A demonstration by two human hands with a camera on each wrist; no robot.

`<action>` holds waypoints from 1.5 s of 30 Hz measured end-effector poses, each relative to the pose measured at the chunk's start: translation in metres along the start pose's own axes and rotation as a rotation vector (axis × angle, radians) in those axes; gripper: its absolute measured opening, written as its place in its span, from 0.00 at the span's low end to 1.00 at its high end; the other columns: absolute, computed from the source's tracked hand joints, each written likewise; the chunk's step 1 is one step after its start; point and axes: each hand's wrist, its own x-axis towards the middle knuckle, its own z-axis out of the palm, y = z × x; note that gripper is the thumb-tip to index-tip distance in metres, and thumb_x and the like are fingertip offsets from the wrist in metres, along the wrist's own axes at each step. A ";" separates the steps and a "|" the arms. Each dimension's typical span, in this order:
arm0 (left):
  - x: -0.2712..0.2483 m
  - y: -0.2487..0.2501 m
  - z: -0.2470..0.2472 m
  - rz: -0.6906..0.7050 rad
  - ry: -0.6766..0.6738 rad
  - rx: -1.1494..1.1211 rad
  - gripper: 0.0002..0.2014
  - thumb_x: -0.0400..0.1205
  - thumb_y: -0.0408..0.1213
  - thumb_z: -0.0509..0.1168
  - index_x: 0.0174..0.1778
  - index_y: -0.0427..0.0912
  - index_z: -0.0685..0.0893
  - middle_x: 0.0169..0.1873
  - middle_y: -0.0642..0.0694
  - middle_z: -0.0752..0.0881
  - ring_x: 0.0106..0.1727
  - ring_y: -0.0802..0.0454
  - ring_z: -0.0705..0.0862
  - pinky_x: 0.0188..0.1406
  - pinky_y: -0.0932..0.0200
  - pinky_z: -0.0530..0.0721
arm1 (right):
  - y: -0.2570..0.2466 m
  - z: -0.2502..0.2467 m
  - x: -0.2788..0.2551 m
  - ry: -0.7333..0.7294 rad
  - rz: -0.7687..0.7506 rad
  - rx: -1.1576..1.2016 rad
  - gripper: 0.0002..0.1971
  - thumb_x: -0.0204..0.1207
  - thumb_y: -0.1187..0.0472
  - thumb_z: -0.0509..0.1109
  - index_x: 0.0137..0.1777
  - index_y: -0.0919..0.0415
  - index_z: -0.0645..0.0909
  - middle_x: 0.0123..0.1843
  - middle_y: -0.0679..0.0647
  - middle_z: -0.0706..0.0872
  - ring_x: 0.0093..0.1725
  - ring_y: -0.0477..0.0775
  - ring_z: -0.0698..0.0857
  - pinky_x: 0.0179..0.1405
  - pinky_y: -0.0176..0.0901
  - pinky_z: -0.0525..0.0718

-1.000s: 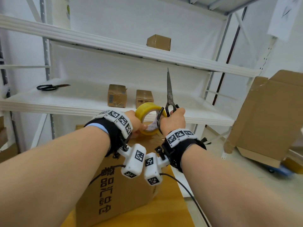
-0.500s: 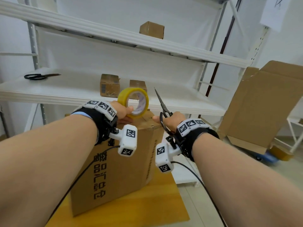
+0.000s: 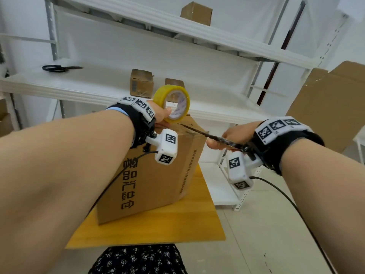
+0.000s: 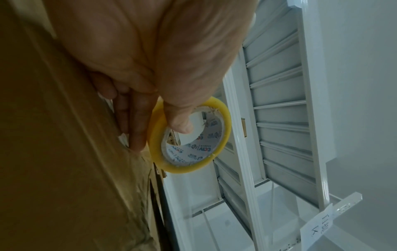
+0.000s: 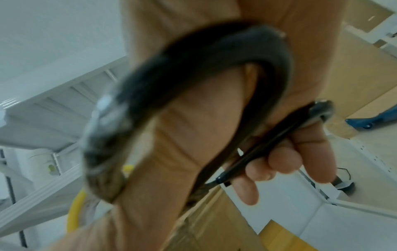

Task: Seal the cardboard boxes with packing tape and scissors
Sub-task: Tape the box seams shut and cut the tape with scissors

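Scissors [image 3: 219,137] point left toward the tape roll [image 3: 171,103], tip at the far top edge of the cardboard box [image 3: 158,175], which stands on the wooden table [image 3: 158,232]. We judge the step is cutting the tape: keep it taut w/ the roll lifted and cut close to the box. Our left hand [image 3: 161,116] pinches the roll, thumb inside the core. Our right hand [image 3: 233,135] is curled round the scissor handles; blades look closed.

white metal shelving [image 3: 138,89] | white wall [image 3: 237,8] | pale tiled floor [image 3: 266,224]
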 end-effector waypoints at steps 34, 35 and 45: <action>0.027 -0.003 -0.013 0.037 0.003 0.323 0.36 0.76 0.64 0.66 0.78 0.56 0.64 0.66 0.38 0.79 0.56 0.34 0.85 0.59 0.36 0.84 | -0.051 0.025 0.014 0.169 -0.078 0.066 0.27 0.86 0.39 0.58 0.31 0.58 0.68 0.28 0.52 0.73 0.26 0.50 0.70 0.27 0.39 0.68; 0.029 -0.004 -0.013 0.032 -0.004 0.317 0.37 0.75 0.64 0.67 0.78 0.56 0.64 0.67 0.37 0.79 0.57 0.34 0.84 0.60 0.36 0.84 | -0.051 0.024 0.015 0.166 -0.075 0.071 0.27 0.87 0.40 0.58 0.31 0.58 0.68 0.28 0.52 0.73 0.26 0.50 0.69 0.26 0.39 0.68; 0.037 -0.009 -0.011 0.029 -0.003 0.259 0.37 0.73 0.65 0.68 0.77 0.61 0.64 0.68 0.37 0.77 0.60 0.33 0.82 0.60 0.34 0.82 | -0.049 0.025 0.010 0.235 -0.086 0.134 0.29 0.81 0.35 0.64 0.30 0.58 0.67 0.27 0.52 0.71 0.27 0.51 0.69 0.27 0.39 0.68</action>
